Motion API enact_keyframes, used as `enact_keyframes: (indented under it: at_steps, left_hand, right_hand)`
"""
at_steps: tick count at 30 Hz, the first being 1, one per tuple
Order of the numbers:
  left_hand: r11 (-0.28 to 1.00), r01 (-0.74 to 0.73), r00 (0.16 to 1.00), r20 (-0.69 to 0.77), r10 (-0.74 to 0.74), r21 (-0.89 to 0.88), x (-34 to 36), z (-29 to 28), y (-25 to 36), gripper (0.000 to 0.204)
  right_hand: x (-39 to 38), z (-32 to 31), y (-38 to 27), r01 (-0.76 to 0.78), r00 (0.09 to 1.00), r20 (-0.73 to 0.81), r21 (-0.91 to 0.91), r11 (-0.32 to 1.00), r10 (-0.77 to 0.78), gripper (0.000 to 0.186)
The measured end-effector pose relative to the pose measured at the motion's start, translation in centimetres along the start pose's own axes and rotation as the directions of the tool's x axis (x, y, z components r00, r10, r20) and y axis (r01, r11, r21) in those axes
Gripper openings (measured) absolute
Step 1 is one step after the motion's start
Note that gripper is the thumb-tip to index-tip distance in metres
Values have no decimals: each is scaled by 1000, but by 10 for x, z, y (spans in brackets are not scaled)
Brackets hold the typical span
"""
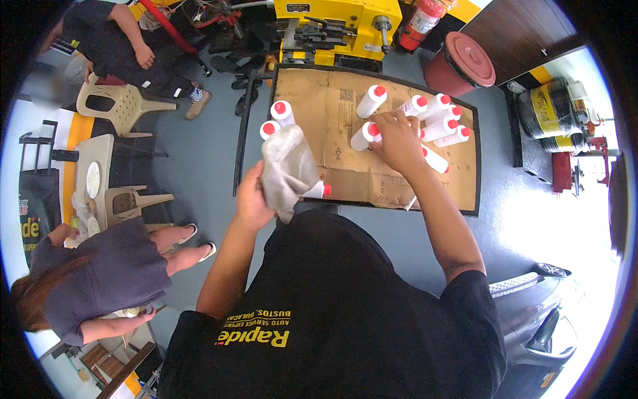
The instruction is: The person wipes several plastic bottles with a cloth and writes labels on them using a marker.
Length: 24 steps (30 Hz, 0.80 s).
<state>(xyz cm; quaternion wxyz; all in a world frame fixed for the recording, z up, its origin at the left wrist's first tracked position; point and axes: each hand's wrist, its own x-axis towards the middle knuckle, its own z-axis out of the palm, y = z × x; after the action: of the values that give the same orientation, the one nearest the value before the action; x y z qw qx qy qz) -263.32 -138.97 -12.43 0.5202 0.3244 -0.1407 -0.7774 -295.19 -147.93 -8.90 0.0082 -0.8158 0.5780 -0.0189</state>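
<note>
A crumpled, stained grey-white cloth (290, 166) hangs from my left hand (252, 201), whose fingers are closed on it. My right hand (401, 143) reaches over the cardboard-covered table (332, 156), its fingers curled at the red cap end of a white bottle (361, 137); part of the grip is hidden behind the hand. Another white bottle (371, 102) stands just beyond it. Several more red-capped bottles (438, 125) cluster to the right of my hand, and one bottle (434, 159) is nearer me. Left of the cloth's top are two bottles (282, 114); a further bottle (315, 191) is partly covered by the cloth.
A yellow machine (339, 30) stands behind the table, beside a red fire extinguisher (423, 25) and a lidded red bin (460, 61). At left, one person (106, 266) stands by a table; another person (109, 46) is near beige plastic chairs (126, 106). A dark vehicle (531, 319) is at lower right.
</note>
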Motion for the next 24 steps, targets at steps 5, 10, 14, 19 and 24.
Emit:
enact_keyframes:
  at_steps: [5,10,14,19,24]
  left_hand:
    - [838,-245,962,227,149,488,38,71,-34,56]
    - [412,-554,828,431,358,723,70,143,-69,51]
    - [301,-499,859,420,291,812,53,169,-72,50]
    - [158,-584,798,528,292,796,44,188,-87,44]
    - [466,-457,876,474,87,758,39,177,-91,56]
  right_hand:
    - [-16,-51,-35,-129,991,80,725,676,103,44]
    - [-22,-25,-67,-1,795,-49,997,82,605,28]
    - [-23,-26,-49,105,724,-138,990,90,676,21]
    - [-34,-60,-5,165,720,-36,979,-121,693,18]
    - [-38,-82,39,366,865,-47,739,-565,499,23]
